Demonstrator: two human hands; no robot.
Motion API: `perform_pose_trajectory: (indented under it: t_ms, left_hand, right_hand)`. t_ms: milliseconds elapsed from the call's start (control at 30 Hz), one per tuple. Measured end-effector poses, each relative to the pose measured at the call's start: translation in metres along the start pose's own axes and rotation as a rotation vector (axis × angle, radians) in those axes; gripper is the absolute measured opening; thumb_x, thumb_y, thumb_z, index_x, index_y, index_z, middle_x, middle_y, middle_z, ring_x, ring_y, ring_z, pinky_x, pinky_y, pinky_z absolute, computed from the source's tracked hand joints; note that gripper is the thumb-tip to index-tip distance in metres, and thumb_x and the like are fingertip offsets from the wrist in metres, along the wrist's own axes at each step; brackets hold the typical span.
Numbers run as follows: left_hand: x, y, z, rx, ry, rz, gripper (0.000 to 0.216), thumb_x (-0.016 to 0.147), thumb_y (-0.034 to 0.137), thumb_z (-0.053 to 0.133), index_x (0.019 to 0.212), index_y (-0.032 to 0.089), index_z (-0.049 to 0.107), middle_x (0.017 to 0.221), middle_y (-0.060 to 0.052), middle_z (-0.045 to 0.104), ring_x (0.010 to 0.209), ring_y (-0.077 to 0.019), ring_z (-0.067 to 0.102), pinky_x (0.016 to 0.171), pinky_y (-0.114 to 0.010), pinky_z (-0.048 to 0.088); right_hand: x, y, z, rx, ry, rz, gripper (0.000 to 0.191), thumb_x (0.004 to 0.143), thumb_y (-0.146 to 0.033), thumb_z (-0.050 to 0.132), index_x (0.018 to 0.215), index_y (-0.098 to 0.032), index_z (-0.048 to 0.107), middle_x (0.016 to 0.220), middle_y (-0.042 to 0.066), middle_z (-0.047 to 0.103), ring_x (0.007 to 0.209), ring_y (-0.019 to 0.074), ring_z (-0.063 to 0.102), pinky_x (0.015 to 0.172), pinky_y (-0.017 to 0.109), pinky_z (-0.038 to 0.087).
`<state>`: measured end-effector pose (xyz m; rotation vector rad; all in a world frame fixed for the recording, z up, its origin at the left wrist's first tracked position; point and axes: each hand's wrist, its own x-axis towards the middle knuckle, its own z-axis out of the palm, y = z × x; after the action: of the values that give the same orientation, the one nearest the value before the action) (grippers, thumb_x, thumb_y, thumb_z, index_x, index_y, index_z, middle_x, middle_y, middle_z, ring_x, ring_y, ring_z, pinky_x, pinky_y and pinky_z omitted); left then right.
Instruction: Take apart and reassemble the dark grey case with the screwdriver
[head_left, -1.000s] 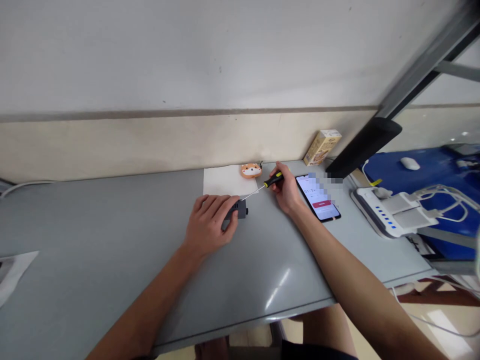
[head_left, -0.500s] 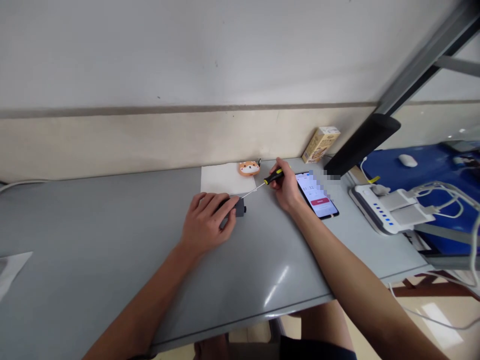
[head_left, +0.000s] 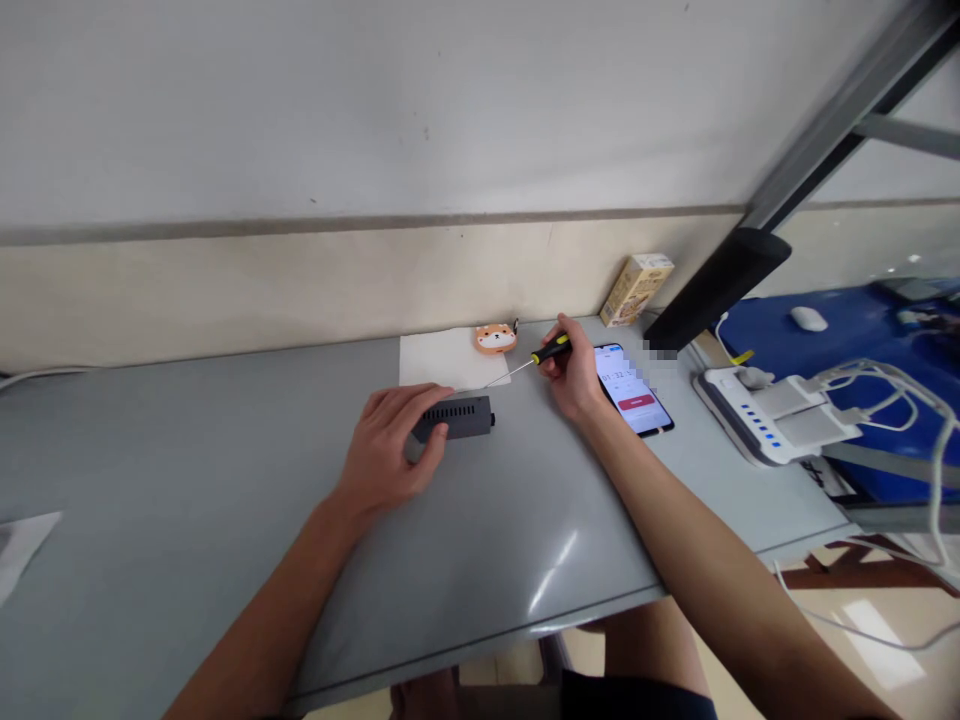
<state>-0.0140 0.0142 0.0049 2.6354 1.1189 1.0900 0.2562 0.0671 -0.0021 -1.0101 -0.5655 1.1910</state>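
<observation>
A dark grey box-shaped device [head_left: 463, 416] with a row of vent slots lies on the grey table. My left hand [head_left: 390, 440] grips its left end, thumb on the near side and fingers along the far side. My right hand [head_left: 574, 370] is closed around the black and yellow handle of a screwdriver [head_left: 553, 350]. The thin shaft slants down to the left, its tip close to the far right edge of the device; whether it touches I cannot tell. A sheet of white paper [head_left: 435, 358] lies just behind the device.
An orange animal-face case [head_left: 496, 340] sits by the paper. Right of my right hand lies a phone [head_left: 636, 400] showing a timer. Farther right are a carton [head_left: 637, 288], a black column [head_left: 720, 290] and a power strip [head_left: 757, 420] with white cables.
My left hand has slid left along the device, uncovering its slotted top. The screwdriver stays in my right hand in nearly the same place.
</observation>
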Motion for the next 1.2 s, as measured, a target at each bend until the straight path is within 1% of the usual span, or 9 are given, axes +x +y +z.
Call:
perform_pose_trajectory:
  t_ms: [100,233,500,567,733,833,1000,1100,1200]
  left_hand:
    - [-0.002,-0.013,-0.009,-0.182,-0.07,-0.151,0.026,0.094,0.024,0.055,0.119,0.022,0.063,0.113,-0.007,0.07,0.103,-0.0235,0.066,0.094,-0.04,0.052]
    - [-0.001,-0.022,-0.01,-0.382,-0.027,-0.312,0.015,0.097,0.028,0.052,0.102,0.022,0.064,0.099,-0.005,0.069,0.093,-0.0205,0.065,0.084,-0.036,0.054]
    - [0.007,-0.021,-0.004,-0.492,0.008,-0.49,0.014,0.093,0.032,0.057,0.089,0.021,0.064,0.088,-0.003,0.068,0.083,-0.0181,0.064,0.074,-0.032,0.053]
    - [0.006,-0.024,-0.007,-0.533,-0.024,-0.491,0.013,0.094,0.033,0.059,0.092,0.021,0.064,0.092,-0.003,0.068,0.085,-0.0182,0.065,0.075,-0.032,0.054]
    - [0.001,-0.033,-0.016,-0.617,-0.273,-0.374,0.027,0.09,0.034,0.071,0.115,0.025,0.064,0.113,-0.007,0.068,0.104,-0.0208,0.068,0.09,-0.034,0.057]
    - [-0.002,-0.035,-0.013,-0.572,-0.233,-0.406,0.03,0.088,0.036,0.075,0.113,0.025,0.065,0.112,-0.006,0.069,0.105,-0.021,0.068,0.093,-0.035,0.057]
    - [0.001,-0.028,-0.003,-0.591,-0.147,-0.582,0.041,0.081,0.048,0.08,0.112,0.023,0.069,0.107,-0.006,0.074,0.098,-0.0232,0.071,0.088,-0.037,0.059]
    - [0.003,-0.024,-0.003,-0.497,-0.112,-0.613,0.042,0.083,0.052,0.077,0.114,0.024,0.072,0.109,-0.005,0.075,0.096,-0.0221,0.07,0.087,-0.035,0.057]
    - [0.002,-0.025,-0.002,-0.353,-0.123,-0.609,0.04,0.089,0.055,0.069,0.118,0.027,0.074,0.109,-0.004,0.074,0.091,-0.0206,0.067,0.081,-0.033,0.054]
  right_hand:
    - [0.0,0.0,0.0,-0.022,0.01,-0.015,0.036,0.081,-0.054,0.069,0.068,-0.023,0.056,0.065,-0.003,0.056,0.047,0.0084,0.038,0.044,0.029,0.03]
    - [-0.001,0.0,-0.001,-0.042,-0.002,-0.035,0.035,0.083,-0.053,0.067,0.069,-0.024,0.054,0.066,-0.003,0.056,0.046,0.0083,0.039,0.044,0.028,0.029]
    - [-0.002,-0.002,0.0,-0.027,0.007,-0.033,0.035,0.083,-0.052,0.067,0.067,-0.023,0.056,0.065,-0.002,0.056,0.047,0.0081,0.039,0.043,0.027,0.028]
    - [-0.002,-0.003,0.0,-0.018,0.01,-0.035,0.035,0.082,-0.052,0.068,0.068,-0.023,0.055,0.065,-0.002,0.055,0.047,0.0081,0.039,0.043,0.027,0.028]
    - [-0.003,-0.003,-0.002,-0.107,0.015,-0.119,0.038,0.085,-0.055,0.065,0.067,-0.023,0.056,0.064,-0.002,0.055,0.047,0.0086,0.039,0.044,0.029,0.031]
    - [-0.004,-0.005,-0.003,-0.153,0.062,-0.215,0.041,0.087,-0.056,0.064,0.065,-0.023,0.054,0.066,-0.001,0.054,0.049,0.0087,0.042,0.046,0.028,0.034]
    - [-0.011,-0.016,-0.001,-0.181,0.121,-0.356,0.044,0.087,-0.055,0.063,0.061,-0.023,0.05,0.06,-0.002,0.048,0.05,0.0102,0.043,0.045,0.028,0.033]
    - [-0.027,-0.022,0.005,-0.22,0.063,-0.487,0.044,0.089,-0.048,0.062,0.056,-0.023,0.047,0.054,-0.002,0.045,0.051,0.0113,0.043,0.048,0.028,0.034]
    - [-0.049,-0.024,0.011,-0.378,-0.079,-0.618,0.043,0.092,-0.036,0.057,0.052,-0.022,0.048,0.051,-0.002,0.045,0.052,0.0119,0.045,0.052,0.028,0.035]
